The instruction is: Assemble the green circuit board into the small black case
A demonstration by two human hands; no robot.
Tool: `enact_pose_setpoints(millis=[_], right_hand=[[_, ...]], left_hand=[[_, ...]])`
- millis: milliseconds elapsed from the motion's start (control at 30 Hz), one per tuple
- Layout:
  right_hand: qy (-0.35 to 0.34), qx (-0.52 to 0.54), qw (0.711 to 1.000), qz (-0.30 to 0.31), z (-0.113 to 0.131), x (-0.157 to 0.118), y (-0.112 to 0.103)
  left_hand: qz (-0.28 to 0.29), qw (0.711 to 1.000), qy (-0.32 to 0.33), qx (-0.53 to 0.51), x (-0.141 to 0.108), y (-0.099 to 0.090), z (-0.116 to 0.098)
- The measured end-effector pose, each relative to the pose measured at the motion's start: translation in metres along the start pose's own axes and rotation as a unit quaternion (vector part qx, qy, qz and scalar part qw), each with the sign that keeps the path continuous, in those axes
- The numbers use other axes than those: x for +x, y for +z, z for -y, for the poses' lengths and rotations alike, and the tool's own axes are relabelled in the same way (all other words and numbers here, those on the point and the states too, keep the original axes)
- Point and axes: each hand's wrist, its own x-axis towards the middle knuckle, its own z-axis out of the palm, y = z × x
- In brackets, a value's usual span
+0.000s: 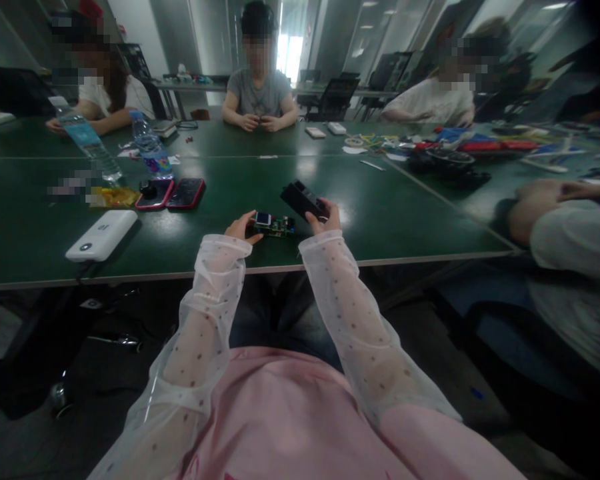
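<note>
A green circuit board (280,227) with a small screen (263,219) at its left end is right above the table's near edge. My left hand (241,229) grips the board's left end, thumb at the near side and fingers at the far side. In my right hand (327,220) is a black plastic case (303,199), tilted, its upper left end pointing away from me. The case is to the right of the board and a little farther off, with a gap between them. Part of the case is hidden behind my right fingers.
On the green table (220,250), a white power bank (103,235) lies left, near two red-edged phones (186,193) and two water bottles (153,150). Tools and coloured parts (460,150) are heaped at the far right. Several people sit around the table, one close on my right.
</note>
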Motion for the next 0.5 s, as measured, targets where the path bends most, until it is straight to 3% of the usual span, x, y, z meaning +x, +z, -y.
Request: enact_pose_setpoints(millis=[167,500], right_hand=[[-0.021,0.117,0.992,0.042,0.012,-0.005,0.016],[-0.04,0.113,0.989,0.084,0.013,-0.006,0.019]], left_hand=[[0.0,1.0,-0.007,0.003,-0.002,-0.002,-0.005],[0.004,1.0,-0.018,-0.004,-0.002,-0.001,-0.005]])
